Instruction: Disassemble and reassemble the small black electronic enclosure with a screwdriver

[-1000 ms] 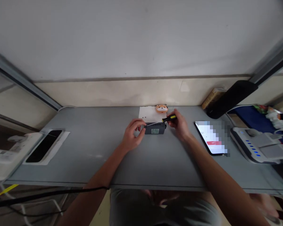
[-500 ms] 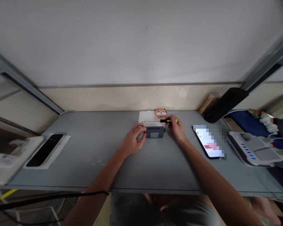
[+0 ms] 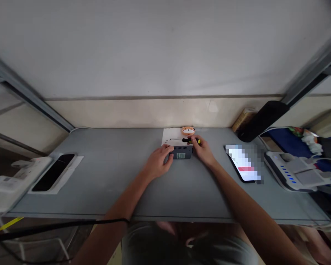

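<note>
My left hand (image 3: 160, 161) is closed on the left end of a dark grey box (image 3: 182, 152) with vent slots and a pale label on its near face. A screwdriver (image 3: 187, 140) with a black and yellow handle is in the closed fingers of my right hand (image 3: 202, 150). Its thin shaft points left, above a sheet of white paper (image 3: 168, 133) behind the box. Several tiny dark bits (image 3: 166, 141), perhaps screws, lie on the paper by the shaft's tip. An orange animal-face case (image 3: 188, 130) sits at the paper's right edge.
A lit phone (image 3: 244, 163) lies to the right, beside a power strip (image 3: 288, 171) with plugs. Behind them a black cylinder (image 3: 264, 119) leans near a small box (image 3: 244, 118). At left, a dark phone (image 3: 54, 172) rests on white paper near another power strip (image 3: 22, 176).
The screwdriver has moved left with my right hand, its tip now nearer the dark bits on the paper. My left hand has shifted slightly right along the box.
</note>
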`<state>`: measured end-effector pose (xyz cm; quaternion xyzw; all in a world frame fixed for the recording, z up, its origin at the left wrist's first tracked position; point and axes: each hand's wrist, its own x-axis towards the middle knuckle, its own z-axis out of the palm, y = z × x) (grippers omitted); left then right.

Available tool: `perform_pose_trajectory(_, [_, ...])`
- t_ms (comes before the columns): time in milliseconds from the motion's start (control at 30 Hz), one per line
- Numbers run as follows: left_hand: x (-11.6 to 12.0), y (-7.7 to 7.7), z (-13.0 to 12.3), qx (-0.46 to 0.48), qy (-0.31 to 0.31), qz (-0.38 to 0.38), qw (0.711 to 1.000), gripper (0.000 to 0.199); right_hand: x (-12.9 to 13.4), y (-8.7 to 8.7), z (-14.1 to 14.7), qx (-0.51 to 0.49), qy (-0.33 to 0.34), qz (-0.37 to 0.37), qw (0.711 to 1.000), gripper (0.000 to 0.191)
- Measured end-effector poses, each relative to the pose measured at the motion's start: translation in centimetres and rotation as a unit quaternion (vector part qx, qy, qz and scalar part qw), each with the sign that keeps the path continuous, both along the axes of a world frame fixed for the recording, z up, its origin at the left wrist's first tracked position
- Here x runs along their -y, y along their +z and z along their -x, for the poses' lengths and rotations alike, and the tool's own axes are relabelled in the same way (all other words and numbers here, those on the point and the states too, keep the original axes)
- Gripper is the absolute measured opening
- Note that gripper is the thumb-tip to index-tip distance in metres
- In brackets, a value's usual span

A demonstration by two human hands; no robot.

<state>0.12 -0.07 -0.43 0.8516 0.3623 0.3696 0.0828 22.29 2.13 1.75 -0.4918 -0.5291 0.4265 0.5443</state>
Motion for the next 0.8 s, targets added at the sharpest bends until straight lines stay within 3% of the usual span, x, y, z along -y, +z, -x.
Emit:
perform_pose_trajectory(400, [-0.5,-0.4,1.1,0.042,0.052,-0.025,0.997,0.017,-0.2,1.2,-1.3,-0.146,-0.123,0.039,0.981,0.056])
perform_pose_trajectory(600, [0.1,0.5,0.9,0.004,0.121,-0.139,0.983,0.015,-0.1,2.0,-2.4,-0.173,-0.146,0.04,0.973,0.056])
perform_pose_trajectory(800, [-1.1,1.9,-1.5,-0.062,0.065,-0.151,0.984,0.022,0.0,2.2,-2.8,-0.164,-0.138,0.032,0.976,0.056])
